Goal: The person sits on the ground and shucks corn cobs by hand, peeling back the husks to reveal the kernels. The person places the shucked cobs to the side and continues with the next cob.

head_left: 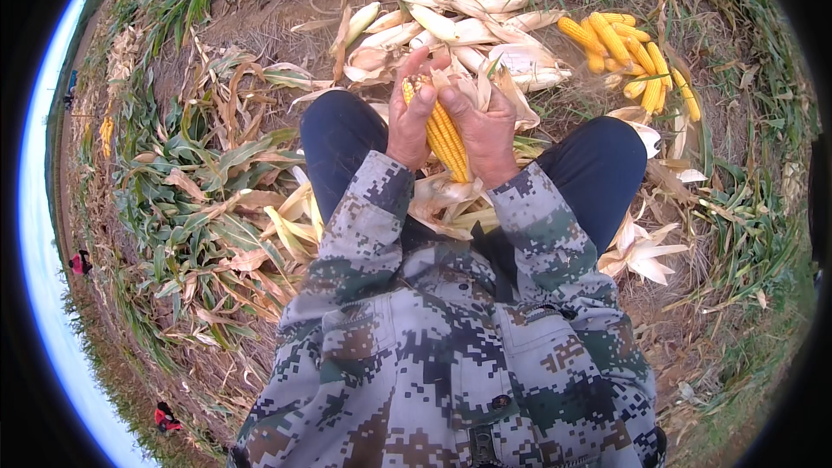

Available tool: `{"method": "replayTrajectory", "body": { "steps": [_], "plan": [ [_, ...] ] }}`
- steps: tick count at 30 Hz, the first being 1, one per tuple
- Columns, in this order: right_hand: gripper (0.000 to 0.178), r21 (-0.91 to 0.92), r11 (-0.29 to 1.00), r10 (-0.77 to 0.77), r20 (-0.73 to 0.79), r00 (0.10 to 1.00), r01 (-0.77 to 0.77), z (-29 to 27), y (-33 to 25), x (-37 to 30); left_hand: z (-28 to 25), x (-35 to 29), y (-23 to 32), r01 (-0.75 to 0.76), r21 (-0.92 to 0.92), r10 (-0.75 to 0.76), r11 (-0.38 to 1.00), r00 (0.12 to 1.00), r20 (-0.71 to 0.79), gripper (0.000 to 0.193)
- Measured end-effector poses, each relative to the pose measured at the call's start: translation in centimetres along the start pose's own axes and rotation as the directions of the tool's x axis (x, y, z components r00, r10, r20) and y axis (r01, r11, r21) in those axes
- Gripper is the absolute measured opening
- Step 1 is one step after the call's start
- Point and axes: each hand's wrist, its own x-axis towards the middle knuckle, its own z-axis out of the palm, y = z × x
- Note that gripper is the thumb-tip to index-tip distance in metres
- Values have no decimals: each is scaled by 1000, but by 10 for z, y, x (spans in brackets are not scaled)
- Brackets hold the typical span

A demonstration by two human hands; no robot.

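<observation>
Between my knees I hold a yellow ear of corn [445,140], tilted, its kernels bare along most of its length. My left hand [409,117] is closed round its upper end from the left, with the thumb on the kernels. On the other side my right hand [482,128] presses against the ear and grips pale husk [468,87] peeled back near the top. Loose husk leaves [451,199] lie in my lap below the ear. The fingers of both hands are partly hidden behind the corn and husk.
Ahead of my hands lies a heap of ears in pale husks [472,22]. A pile of bare yellow ears [628,52] sits beyond my right knee. Green and dry stalks [199,199] cover the left ground. Discarded husks [643,251] lie on the right. Distant people [166,417] are at far left.
</observation>
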Motion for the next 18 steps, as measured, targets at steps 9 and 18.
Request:
{"method": "replayTrajectory", "body": {
  "steps": [9, 18],
  "plan": [
    [20, 251, 967, 59, -62, 996, -41, -13, -1, 10, 6, -2, 1, 100, -81, -107, 992, 991, -86, 67],
    [18, 337, 892, 300, 58, 952, -302, -21, -16, 6, -15, 8, 14, 135, 48, -126, 990, 979, -157, 46]
  ]
}}
